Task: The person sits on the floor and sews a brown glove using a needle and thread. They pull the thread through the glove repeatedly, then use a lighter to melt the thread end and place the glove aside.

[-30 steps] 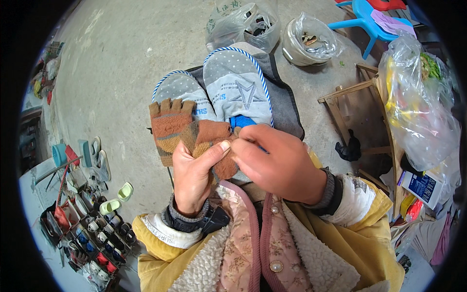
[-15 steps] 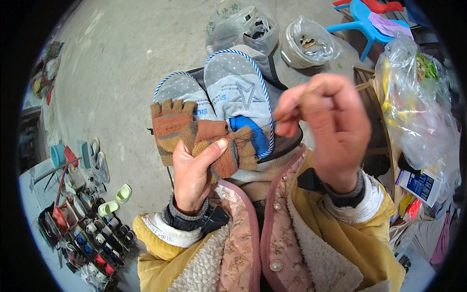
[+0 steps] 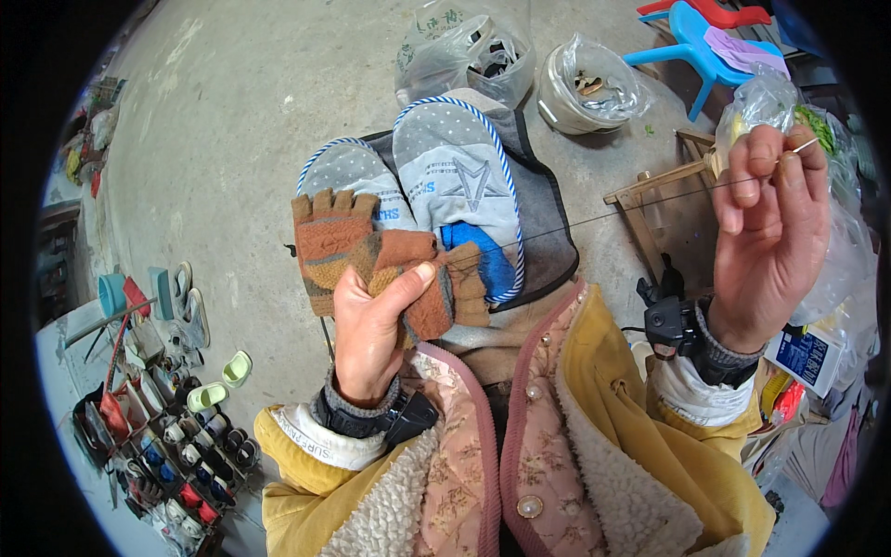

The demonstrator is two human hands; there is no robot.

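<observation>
My left hand [image 3: 376, 330] grips a brown and rust knitted fingerless glove [image 3: 427, 306], pressing its thumb on top. A second matching glove [image 3: 325, 232] lies just left of it on a pair of grey dotted slippers [image 3: 455, 139] with striped trim and blue inside. These rest on a dark grey cloth [image 3: 548, 232] over my lap. My right hand [image 3: 770, 223], raised out to the right with curled fingers, pinches a thin needle [image 3: 806, 146]. A dark thread runs taut from it down to the held glove.
Shoe racks [image 3: 176, 464] with slippers stand at the lower left. Ahead are a plastic bag [image 3: 464, 56] and a lined bucket [image 3: 566, 111]. A blue plastic chair [image 3: 696, 56], wooden stool [image 3: 631, 223] and clear bags [image 3: 835, 260] crowd the right side.
My right hand has moved from the glove far up and to the right, drawing the thread out. My left hand stays on the glove.
</observation>
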